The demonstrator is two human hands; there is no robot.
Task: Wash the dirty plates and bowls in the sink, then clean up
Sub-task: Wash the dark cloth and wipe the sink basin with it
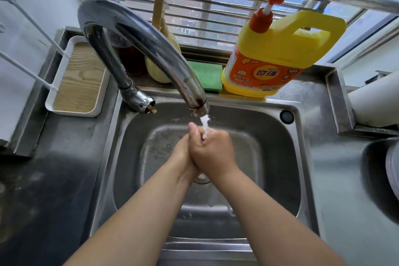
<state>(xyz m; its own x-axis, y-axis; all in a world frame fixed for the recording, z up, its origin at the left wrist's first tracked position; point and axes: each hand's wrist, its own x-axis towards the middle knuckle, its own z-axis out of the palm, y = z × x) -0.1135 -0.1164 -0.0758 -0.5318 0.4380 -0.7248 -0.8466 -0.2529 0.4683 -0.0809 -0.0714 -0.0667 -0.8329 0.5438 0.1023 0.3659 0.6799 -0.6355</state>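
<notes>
Head view is showing my sink with no plates or bowls in its basin; what may be stacked dishes are sitting on the table at my right edge. I am pressing my left hand and right hand together, holding nothing, under the faucet stream. My right hand is nearer that stack.

Our right hand covers most of our left hand, and together they hide part of the sink drain. The faucet blocks the jar behind it. Stacked dishes run off the right edge.
</notes>
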